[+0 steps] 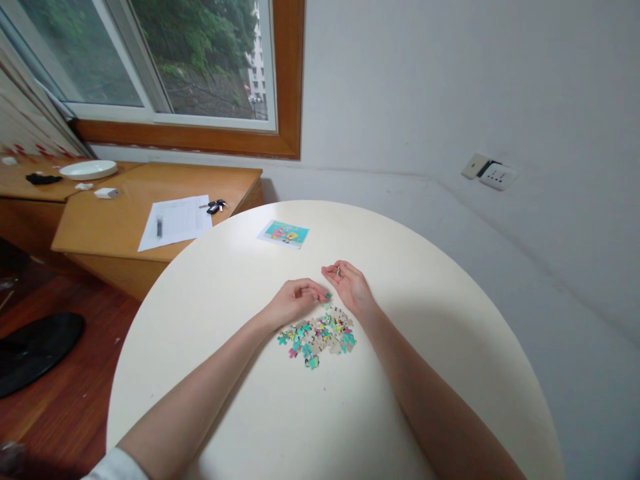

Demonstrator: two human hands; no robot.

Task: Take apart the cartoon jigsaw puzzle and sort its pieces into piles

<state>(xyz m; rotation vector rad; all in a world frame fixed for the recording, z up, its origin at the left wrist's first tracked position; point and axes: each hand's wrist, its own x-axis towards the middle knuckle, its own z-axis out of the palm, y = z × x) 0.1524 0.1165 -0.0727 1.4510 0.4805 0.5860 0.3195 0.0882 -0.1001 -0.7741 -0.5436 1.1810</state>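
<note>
A loose heap of jigsaw puzzle pieces [320, 333] lies on the white round table [300, 420], some teal, pink or yellow side up and others showing plain beige backs. Just above the heap, my left hand [295, 300] pinches a green puzzle piece [328, 297] between thumb and fingertips. To its right, my right hand [354, 287] is turned partly palm up, its curled fingers around a small puzzle piece [339, 271] seen nearly edge-on. The two hands are close together but apart. Beyond them lies a picture card [286, 234] with cartoon figures on teal.
At the left stands a wooden desk [125, 227] with a paper sheet [175, 223], keys [215, 206], a white box [107, 193] and a white plate [89, 169]. A wall with a socket [499, 175] runs behind the table's right side.
</note>
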